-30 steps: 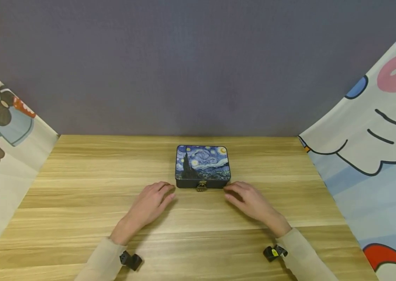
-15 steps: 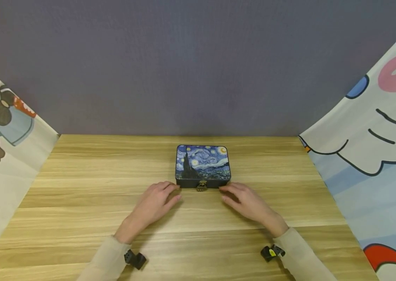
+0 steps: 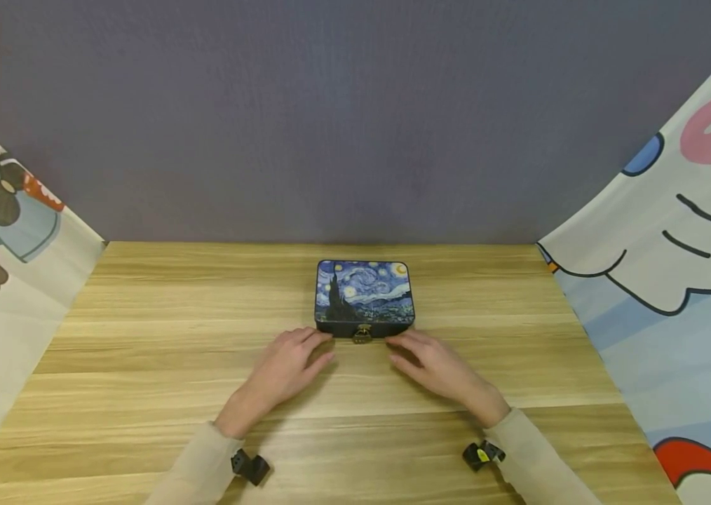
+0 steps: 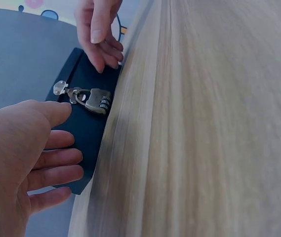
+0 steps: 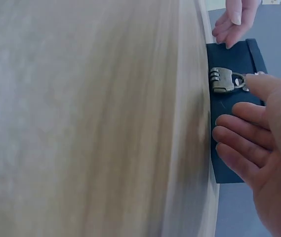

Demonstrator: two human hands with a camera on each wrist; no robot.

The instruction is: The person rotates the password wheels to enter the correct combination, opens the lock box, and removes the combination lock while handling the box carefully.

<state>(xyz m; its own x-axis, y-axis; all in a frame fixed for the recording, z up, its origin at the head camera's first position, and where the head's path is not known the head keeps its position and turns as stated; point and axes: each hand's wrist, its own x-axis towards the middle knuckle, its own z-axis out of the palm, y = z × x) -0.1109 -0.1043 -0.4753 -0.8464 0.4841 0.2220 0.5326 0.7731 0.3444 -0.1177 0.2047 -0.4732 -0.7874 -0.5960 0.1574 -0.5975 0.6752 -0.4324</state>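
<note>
A small dark box (image 3: pixel 364 291) with a swirling night-sky painting on its lid lies closed on the wooden table. A brass-toned combination padlock (image 4: pixel 99 100) hangs from the clasp at the middle of its front, number wheels showing. My left hand (image 3: pixel 286 365) is at the front left corner, fingers loosely extended and fingertips right at the front face. On the opposite side my right hand (image 3: pixel 434 361) mirrors it, fingertips close to the front right. In the right wrist view, my right thumb overlaps the clasp beside the padlock (image 5: pixel 222 80). Neither hand grips anything.
The wooden table (image 3: pixel 141 315) meets a grey wall panel (image 3: pixel 330 126) just behind the box. Cartoon-printed curtains (image 3: pixel 658 280) flank both sides. Small black wrist devices (image 3: pixel 251 468) sit at both cuffs.
Both hands have moved inward along the box's front, the left one to the right and the right one to the left, closer to the padlock. The box has stayed in place.
</note>
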